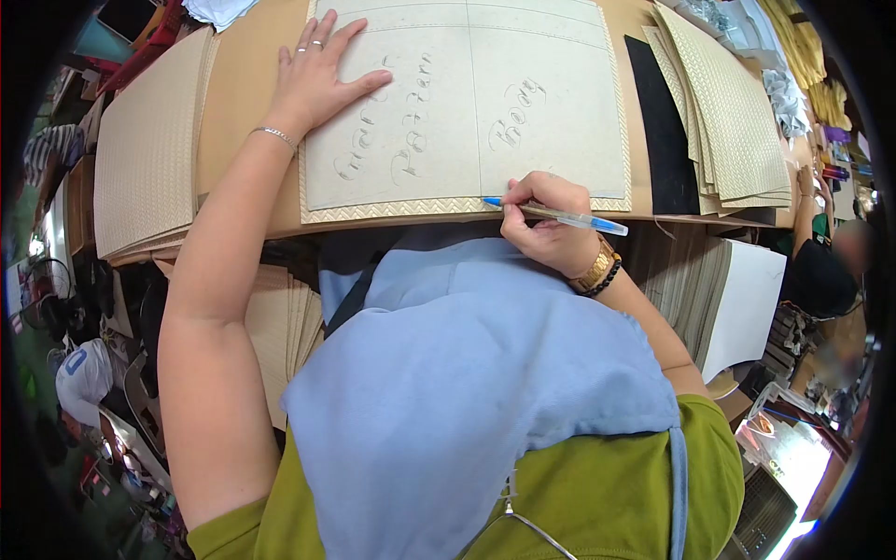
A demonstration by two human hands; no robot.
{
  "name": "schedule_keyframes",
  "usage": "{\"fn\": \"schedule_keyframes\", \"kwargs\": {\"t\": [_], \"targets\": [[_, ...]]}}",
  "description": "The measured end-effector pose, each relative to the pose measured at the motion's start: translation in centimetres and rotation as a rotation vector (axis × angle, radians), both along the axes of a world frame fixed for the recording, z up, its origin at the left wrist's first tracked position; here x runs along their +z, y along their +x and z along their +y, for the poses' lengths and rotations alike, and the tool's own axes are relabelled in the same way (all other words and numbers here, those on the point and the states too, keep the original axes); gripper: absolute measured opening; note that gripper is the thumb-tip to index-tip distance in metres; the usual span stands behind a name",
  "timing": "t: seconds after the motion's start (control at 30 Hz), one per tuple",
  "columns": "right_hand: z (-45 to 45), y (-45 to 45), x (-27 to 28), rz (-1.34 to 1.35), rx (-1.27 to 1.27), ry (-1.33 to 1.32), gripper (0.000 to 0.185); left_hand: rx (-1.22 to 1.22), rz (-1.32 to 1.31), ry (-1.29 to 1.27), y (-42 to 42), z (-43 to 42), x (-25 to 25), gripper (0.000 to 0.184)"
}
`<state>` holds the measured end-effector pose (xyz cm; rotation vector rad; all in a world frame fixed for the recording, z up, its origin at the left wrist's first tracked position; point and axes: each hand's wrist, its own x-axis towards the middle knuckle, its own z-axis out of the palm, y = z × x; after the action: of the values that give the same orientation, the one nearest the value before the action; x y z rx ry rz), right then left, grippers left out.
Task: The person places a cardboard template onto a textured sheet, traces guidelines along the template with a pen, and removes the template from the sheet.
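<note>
My left hand (pixel 320 82) lies flat with fingers spread on the upper left of a pale pattern board (pixel 429 121). The board carries handwritten words, among them "Pattern" and "Body", and ruled lines. Beneath it is a cream sheet with a woven texture (pixel 401 211), showing as a border along the sides and near edge. In my right hand (pixel 553 219) is a clear ballpoint pen with blue ends (pixel 571 219), gripped between thumb and fingers. Its tip points left, at the board's near edge beside the vertical line.
Woven-textured sheets are stacked on the brown table (pixel 245 112) at left (pixel 149 149) and right (pixel 733 112). A black sheet (pixel 659 131) lies beside the right stack. More sheets (pixel 742 299) stand below the table. Another person (pixel 821 271) is at the far right.
</note>
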<state>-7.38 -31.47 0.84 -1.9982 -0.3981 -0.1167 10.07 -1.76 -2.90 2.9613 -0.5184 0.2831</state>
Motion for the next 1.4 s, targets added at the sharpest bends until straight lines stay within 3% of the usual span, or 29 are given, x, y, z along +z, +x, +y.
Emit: {"fn": "schedule_keyframes", "kwargs": {"t": [0.7,0.8,0.9,0.93,0.97,1.07,1.2,1.4], "targets": [[-0.1,0.2,-0.5,0.028,-0.019,0.018,0.005,-0.013,-0.003,0.009,0.2,0.2,-0.2,0.082],[-0.7,0.2,0.3,0.027,0.085,-0.05,0.005,-0.003,-0.013,0.018,0.0,0.1,-0.2,0.082],[-1.9,0.6,0.4,0.324,-0.083,0.314,0.003,-0.015,-0.01,0.001,0.0,0.0,0.3,0.085],[-2.8,1.0,0.1,0.287,-0.127,0.494,0.004,-0.029,-0.005,-0.013,0.0,0.0,0.4,0.086],[-4.0,1.3,0.6,0.225,-0.189,0.498,0.005,-0.019,0.008,-0.018,0.0,0.0,0.4,0.085],[-8.2,0.8,1.6,0.198,-0.305,0.367,0.007,-0.02,0.045,-0.044,0.1,-0.3,0.3,0.084],[-11.4,-1.2,2.5,0.135,-0.278,0.01,0.005,-0.016,0.066,-0.037,0.2,0.0,0.4,0.083],[-10.9,-1.8,2.3,0.073,-0.203,-0.141,0.006,-0.005,0.061,-0.016,0.2,0.2,0.2,0.083]]}}
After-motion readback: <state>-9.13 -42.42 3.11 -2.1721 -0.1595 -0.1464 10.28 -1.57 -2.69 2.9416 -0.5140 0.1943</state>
